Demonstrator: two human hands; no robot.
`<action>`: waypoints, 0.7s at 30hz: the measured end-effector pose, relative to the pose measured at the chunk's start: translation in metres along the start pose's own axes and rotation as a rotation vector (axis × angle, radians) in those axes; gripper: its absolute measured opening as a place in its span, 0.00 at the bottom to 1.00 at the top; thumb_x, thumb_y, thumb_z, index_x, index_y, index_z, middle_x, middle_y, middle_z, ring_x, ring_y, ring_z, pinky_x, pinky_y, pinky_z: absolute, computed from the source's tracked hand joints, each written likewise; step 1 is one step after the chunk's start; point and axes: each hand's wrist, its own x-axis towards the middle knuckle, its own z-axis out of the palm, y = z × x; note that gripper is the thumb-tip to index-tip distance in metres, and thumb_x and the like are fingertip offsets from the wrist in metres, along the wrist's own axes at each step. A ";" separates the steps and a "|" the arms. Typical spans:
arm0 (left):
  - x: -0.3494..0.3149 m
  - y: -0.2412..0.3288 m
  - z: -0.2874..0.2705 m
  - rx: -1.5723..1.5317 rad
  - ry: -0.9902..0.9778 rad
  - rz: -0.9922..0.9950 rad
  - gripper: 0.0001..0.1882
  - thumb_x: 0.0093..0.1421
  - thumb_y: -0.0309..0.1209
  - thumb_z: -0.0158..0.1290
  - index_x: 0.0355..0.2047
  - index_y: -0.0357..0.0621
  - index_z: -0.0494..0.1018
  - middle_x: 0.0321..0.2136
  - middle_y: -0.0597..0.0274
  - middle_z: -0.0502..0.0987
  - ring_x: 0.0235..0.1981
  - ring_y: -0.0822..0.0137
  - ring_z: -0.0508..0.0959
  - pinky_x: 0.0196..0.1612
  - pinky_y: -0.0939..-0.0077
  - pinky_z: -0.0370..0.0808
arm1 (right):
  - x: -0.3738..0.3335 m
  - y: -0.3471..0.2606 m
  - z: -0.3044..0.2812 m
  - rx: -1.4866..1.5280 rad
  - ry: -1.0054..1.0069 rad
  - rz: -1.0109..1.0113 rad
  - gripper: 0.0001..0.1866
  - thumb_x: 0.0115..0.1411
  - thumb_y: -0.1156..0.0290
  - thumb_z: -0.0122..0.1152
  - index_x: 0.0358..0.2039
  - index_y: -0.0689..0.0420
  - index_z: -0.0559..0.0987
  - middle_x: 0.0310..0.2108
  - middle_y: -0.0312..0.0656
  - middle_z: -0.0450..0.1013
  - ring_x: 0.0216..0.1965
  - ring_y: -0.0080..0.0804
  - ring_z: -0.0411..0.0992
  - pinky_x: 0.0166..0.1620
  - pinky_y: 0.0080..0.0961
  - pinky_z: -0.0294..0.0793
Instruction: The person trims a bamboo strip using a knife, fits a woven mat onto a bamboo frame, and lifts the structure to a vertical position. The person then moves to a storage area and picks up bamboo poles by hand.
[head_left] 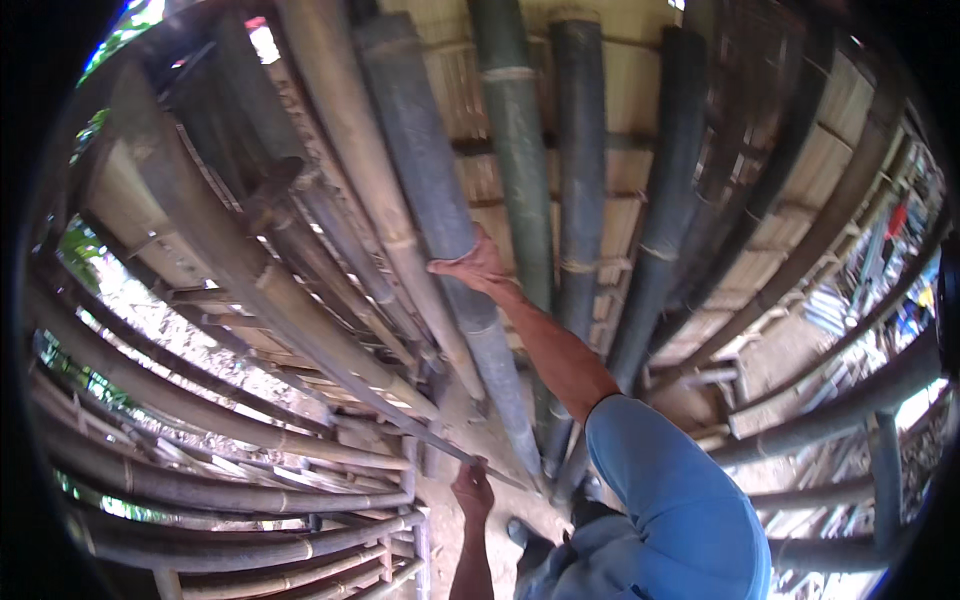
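Note:
My right hand (477,268) reaches up and grips a thick grey bamboo pole (412,130). Its thumb lies across the front, and its other fingers are partly hidden at the pole's right side. Lower down, my left hand (473,487) is closed round a long, thin, dark strip (425,437); its exact kind is unclear. The strip slants from upper left to lower right, its thin end near the foot of the grey pole. A green bamboo pole (513,140) stands just right of my right hand, and a paler brown pole (375,170) leans on the left.
Dark bamboo poles (578,150) lean farther right, before a woven bamboo wall (630,225). Stacked horizontal bamboo poles (220,490) fill the lower left, with more poles (840,400) on the right. My shoe (517,531) is on the bare ground (445,535).

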 end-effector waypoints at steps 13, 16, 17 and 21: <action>0.011 0.020 0.022 -0.385 -0.193 -0.207 0.08 0.68 0.27 0.50 0.44 0.35 0.71 0.33 0.57 0.77 0.39 0.65 0.79 0.46 0.67 0.77 | -0.190 -0.059 -0.081 0.019 -0.029 -0.232 0.55 0.35 0.56 0.83 0.60 0.67 0.63 0.52 0.53 0.71 0.55 0.42 0.71 0.61 0.37 0.69; 0.008 0.000 0.023 -0.430 -0.284 -0.157 0.09 0.69 0.31 0.50 0.42 0.36 0.70 0.33 0.58 0.77 0.37 0.67 0.78 0.44 0.70 0.77 | -0.221 -0.047 -0.099 0.092 -0.010 -0.223 0.44 0.40 0.63 0.84 0.55 0.64 0.69 0.48 0.44 0.75 0.48 0.33 0.75 0.55 0.33 0.75; 0.005 0.000 0.032 -0.431 -0.319 -0.194 0.09 0.69 0.32 0.50 0.41 0.37 0.70 0.32 0.59 0.77 0.36 0.68 0.78 0.42 0.72 0.77 | -0.231 -0.049 -0.107 0.119 0.027 -0.191 0.42 0.39 0.64 0.83 0.53 0.64 0.71 0.46 0.44 0.76 0.47 0.33 0.76 0.53 0.33 0.76; -0.002 -0.014 0.028 -0.373 -0.352 -0.099 0.17 0.70 0.41 0.48 0.41 0.36 0.69 0.29 0.57 0.77 0.33 0.63 0.82 0.37 0.68 0.77 | -0.252 -0.067 -0.117 0.077 0.070 -0.122 0.37 0.40 0.66 0.83 0.49 0.64 0.74 0.43 0.43 0.77 0.45 0.33 0.76 0.51 0.32 0.76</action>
